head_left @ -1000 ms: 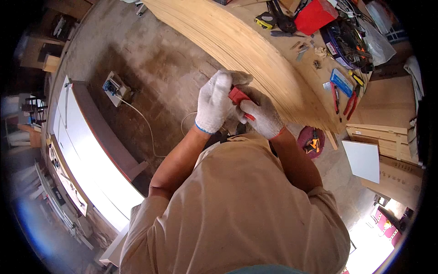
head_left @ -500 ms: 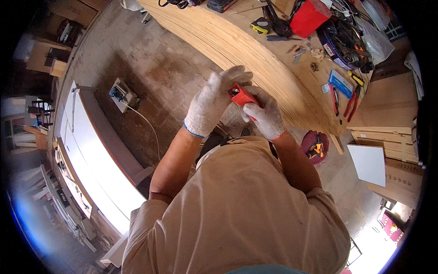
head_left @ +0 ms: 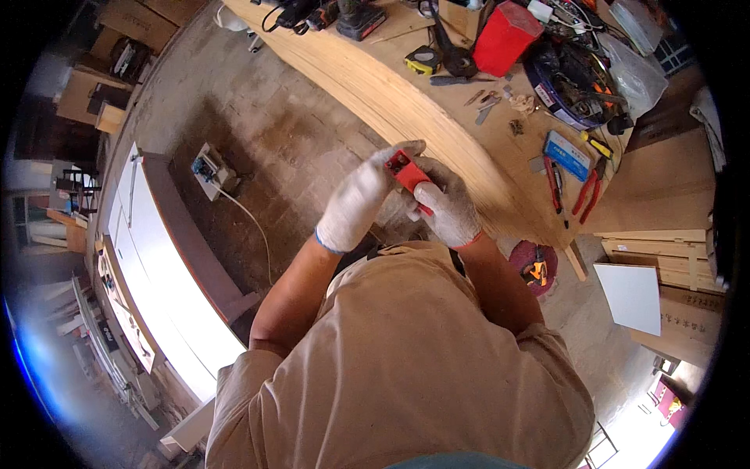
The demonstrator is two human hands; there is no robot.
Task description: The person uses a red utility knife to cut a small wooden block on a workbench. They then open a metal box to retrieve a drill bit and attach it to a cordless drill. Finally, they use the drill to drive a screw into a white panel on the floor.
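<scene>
Right hand (head_left: 453,207) is clamped round a small red boxy thing (head_left: 409,173), dark hollow end angled up by the left hand (head_left: 351,205). Left hand's got its fingers stretched out behind that end, can't tell if it's gripping too. Wooden worktop (head_left: 398,105) is just past the hands, with red-handled pliers (head_left: 597,178) and a blue box (head_left: 568,155) off to their right, then a tape measure (head_left: 423,59) and red container (head_left: 506,37) further out.

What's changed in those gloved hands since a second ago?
The left hand has opened out, and the red piece has turned, showing its dark, hollow-looking end. The view shifted, revealing more of the workbench. The right hand still grips the red piece.
</scene>
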